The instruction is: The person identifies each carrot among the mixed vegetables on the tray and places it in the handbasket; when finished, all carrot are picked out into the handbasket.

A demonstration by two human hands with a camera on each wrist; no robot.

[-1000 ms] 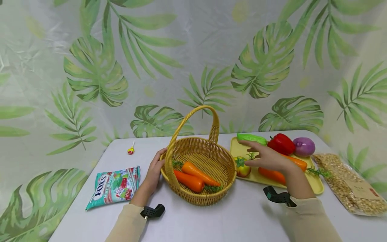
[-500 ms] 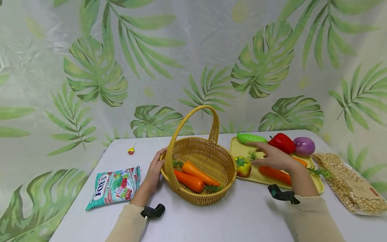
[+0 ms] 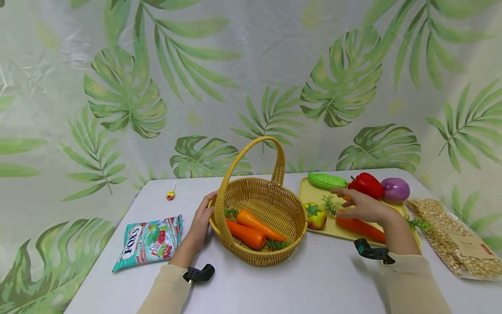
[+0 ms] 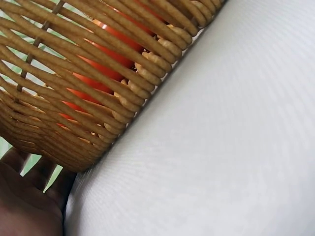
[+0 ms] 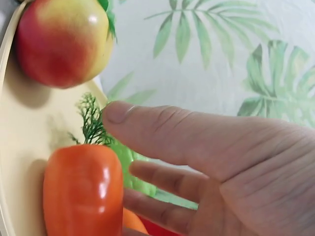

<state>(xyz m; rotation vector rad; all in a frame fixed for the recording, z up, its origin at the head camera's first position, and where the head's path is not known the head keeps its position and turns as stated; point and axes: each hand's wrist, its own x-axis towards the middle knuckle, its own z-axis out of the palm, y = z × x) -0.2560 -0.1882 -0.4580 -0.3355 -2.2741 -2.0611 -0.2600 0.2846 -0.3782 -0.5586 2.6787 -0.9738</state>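
Right, so the left grip [image 3: 201, 222] rests against the left side of the basket [image 3: 272, 196], fingers fairly straight; the wicker hides their tips. The basket is round, honey-brown, tightly woven, with an arched wrapped handle, standing on the smooth white worktop [image 3: 255, 292]. Inside we see two glossy carrots [image 3: 260, 224], tapered, with feathery green tops. The right grip [image 3: 364, 207] is loosely spread over the shallow yellow tray [image 3: 311, 194], thumb apart from the fingers. Just under it lies the tray carrot [image 3: 357, 226], smooth and blunt-ended; we can't tell if fingers touch it. Also on the tray: round red-yellow fruit [image 3: 315, 218], bumpy green gourd [image 3: 327, 181], shiny red pepper [image 3: 368, 186]. We have a clear grain bag [image 3: 455, 237] at far right; crinkly teal candy bag [image 3: 149, 242] and lollipop [image 3: 170, 196] at left.
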